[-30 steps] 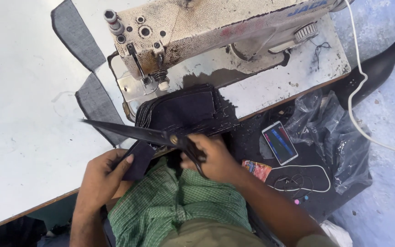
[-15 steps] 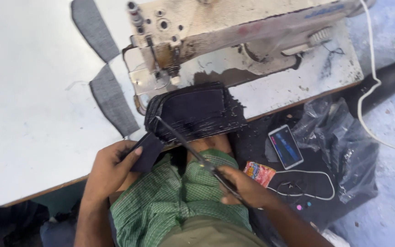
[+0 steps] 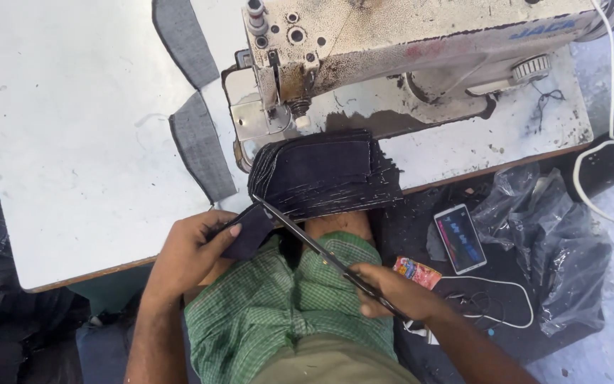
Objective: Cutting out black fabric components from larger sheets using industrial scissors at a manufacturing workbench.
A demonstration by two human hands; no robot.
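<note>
My left hand [image 3: 190,252] grips a small dark denim piece [image 3: 250,231] just below the table's front edge. My right hand [image 3: 392,291] holds long metal scissors [image 3: 314,249] by the handles over my lap. The blades run up and left, and their tips reach the denim piece. A stack of dark denim pieces [image 3: 325,174] lies on the table in front of the sewing machine [image 3: 392,50], right above both hands.
Two grey fabric strips [image 3: 197,146] lie on the white table [image 3: 72,142] left of the machine. To the right, on dark cloth, rest a phone [image 3: 461,238], a small colourful packet [image 3: 417,272], a white cable [image 3: 492,302] and a crumpled black plastic bag [image 3: 548,242].
The scissors swung from lying across the front of the stack to pointing up-left from my lap. My right hand dropped down and right; my left hand kept the denim piece.
</note>
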